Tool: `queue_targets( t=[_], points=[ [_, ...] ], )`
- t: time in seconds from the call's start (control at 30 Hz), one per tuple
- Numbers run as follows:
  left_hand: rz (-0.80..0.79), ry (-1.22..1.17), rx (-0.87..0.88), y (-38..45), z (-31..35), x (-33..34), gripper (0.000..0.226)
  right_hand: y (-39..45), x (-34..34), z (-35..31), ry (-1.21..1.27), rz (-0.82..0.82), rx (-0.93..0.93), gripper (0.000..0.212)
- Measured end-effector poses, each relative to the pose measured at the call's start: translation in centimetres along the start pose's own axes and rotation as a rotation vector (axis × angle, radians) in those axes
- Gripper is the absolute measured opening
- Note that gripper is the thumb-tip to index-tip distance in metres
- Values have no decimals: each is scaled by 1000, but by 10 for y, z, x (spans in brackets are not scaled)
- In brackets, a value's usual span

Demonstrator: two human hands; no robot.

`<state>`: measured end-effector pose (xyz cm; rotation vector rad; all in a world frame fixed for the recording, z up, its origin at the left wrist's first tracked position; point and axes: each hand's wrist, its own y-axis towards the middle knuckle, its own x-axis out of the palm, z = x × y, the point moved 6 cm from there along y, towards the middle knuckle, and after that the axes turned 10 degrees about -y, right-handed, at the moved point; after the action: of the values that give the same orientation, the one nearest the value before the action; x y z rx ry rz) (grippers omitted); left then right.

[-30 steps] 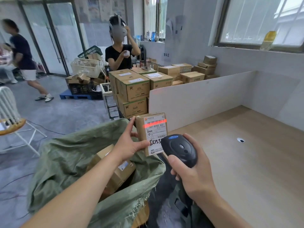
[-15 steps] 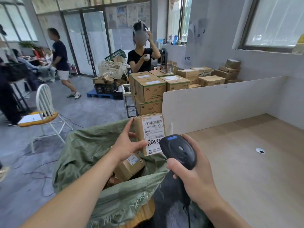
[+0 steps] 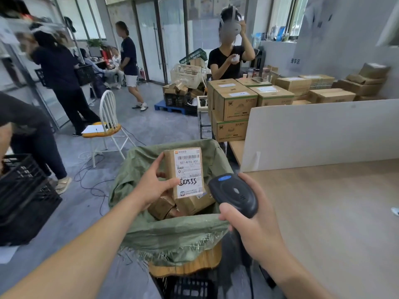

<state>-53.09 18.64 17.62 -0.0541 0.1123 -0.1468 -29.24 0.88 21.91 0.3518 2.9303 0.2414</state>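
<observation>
Left hand (image 3: 154,185): grips a small cardboard parcel (image 3: 170,167) by its left edge, thumb pressed on the front face beside the label, the other fingers curled behind the box.
Parcel position: held upright in the air above the open mouth of the green woven sack (image 3: 172,234), labelled face turned toward the camera, just left of the scanner.
Parcel label (image 3: 190,162): white, covering most of the front; 2 barcodes, the printed code 507-N705 A37, and black handwritten marks near the bottom.
Right hand (image 3: 259,234): wrapped around the handle of a dark barcode scanner (image 3: 234,194), fingers closed on the grip.
Scanner: head tilted up toward the parcel, near its lower right corner but apart from it; a blue patch sits on top of the head; a cable drops from the handle.
Sack: mouth folded open, frayed rim at the front; it rests on a wooden seat (image 3: 190,266).
Inside the sack: several more brown boxes (image 3: 183,207) lying at angles, below the held parcel.
Table (image 3: 323,223): pale wood, to the right of the sack; a white board (image 3: 313,130) stands upright along its far edge.
Cartons (image 3: 235,106): stacked brown, behind the board, with more along the wall.
Floor on the left: a white chair (image 3: 108,113) with papers on its seat, a black crate (image 3: 21,195), loose cables (image 3: 92,180).
People: 1 person in a black top (image 3: 228,61) stands behind the cartons with a hand raised to the head; others stand at the left.
</observation>
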Motion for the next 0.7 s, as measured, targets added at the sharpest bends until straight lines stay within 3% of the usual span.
queue_targets(
  t=[0.17, 0.37, 0.53, 0.6, 0.7],
  points=[
    [-34, 100, -84, 28, -34, -35, 107, 28, 23, 12, -32, -10, 22, 77],
    [-250, 285, -349, 69, -97, -63, 113, 75, 62, 29, -27, -1, 66, 80],
    [-408, 525, -394, 105, -139, -69, 122, 105, 84, 43, -28, 17, 111, 79],
    [-519, 663, -427, 110, -150, -59, 116, 113, 88, 50, -42, 26, 129, 79],
    [-750, 946, -473, 111, -160, -44, 86, 122, 91, 57, -54, 34, 148, 80]
  ],
)
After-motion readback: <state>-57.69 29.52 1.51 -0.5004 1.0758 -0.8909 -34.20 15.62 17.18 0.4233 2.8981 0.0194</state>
